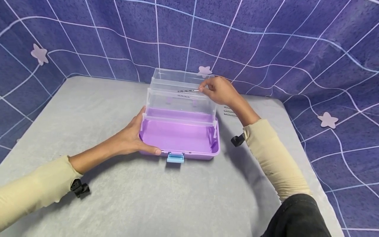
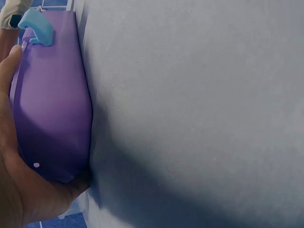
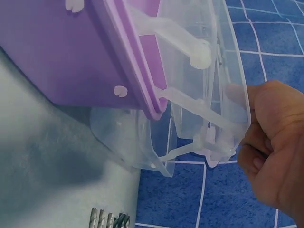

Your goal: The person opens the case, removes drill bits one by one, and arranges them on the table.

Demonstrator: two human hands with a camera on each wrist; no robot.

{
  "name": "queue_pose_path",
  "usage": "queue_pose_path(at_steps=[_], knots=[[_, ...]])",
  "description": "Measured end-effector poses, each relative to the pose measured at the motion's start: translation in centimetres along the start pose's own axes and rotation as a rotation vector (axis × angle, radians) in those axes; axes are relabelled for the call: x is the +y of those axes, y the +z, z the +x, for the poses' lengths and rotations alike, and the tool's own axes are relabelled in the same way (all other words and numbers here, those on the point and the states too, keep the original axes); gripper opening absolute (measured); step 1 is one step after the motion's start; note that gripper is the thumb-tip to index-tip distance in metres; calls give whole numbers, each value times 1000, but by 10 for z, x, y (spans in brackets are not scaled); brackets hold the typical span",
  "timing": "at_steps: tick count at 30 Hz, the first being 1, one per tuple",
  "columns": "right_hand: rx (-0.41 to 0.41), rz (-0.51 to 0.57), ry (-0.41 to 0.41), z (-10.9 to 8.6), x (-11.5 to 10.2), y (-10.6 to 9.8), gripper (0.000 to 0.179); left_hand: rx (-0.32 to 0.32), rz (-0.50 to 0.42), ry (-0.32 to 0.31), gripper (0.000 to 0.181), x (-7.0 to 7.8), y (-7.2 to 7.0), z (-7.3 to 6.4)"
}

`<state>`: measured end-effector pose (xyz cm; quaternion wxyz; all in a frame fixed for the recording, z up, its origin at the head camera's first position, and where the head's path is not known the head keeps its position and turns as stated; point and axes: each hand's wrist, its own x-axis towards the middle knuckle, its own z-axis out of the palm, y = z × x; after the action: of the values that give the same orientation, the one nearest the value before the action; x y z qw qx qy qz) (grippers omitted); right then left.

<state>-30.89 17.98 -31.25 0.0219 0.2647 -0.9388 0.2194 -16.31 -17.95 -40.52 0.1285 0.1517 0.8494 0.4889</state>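
A purple storage box with a light blue latch stands unfolded, clear trays raised at its back. My left hand grips the box's left front corner, thumb along the front rim and fingers round the left side; the left wrist view shows the palm against the purple wall. My right hand pinches a twist drill bit by one end over the upper clear tray, its tip pointing left. In the right wrist view, the right fingers are beyond the clear tray side and the bit is hidden.
Several more drill bits lie on the grey tabletop to the right of the box, partly behind the right forearm. A purple cloth with a grid of lines and star shapes hangs round the table's back and sides.
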Motion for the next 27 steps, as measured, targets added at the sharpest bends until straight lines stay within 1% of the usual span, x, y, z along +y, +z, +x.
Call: queue_pose_path(at_steps=[4, 6, 10, 17, 22, 27], knots=[[48, 90, 13, -7, 3, -1, 25, 4, 17, -7, 176, 0, 0, 0], [74, 118, 17, -11, 6, 0, 26, 2, 30, -10, 176, 1, 0, -1], [117, 169, 28, -19, 13, 3, 28, -1, 8, 7, 175, 1, 0, -1], [190, 237, 93, -33, 24, 1, 25, 6, 6, 16, 174, 0, 1, -1], [238, 283, 101, -42, 31, -2, 22, 19, 24, 28, 173, -1, 2, -1], [287, 298, 106, -53, 40, -8, 23, 22, 49, 29, 172, -1, 1, -1]])
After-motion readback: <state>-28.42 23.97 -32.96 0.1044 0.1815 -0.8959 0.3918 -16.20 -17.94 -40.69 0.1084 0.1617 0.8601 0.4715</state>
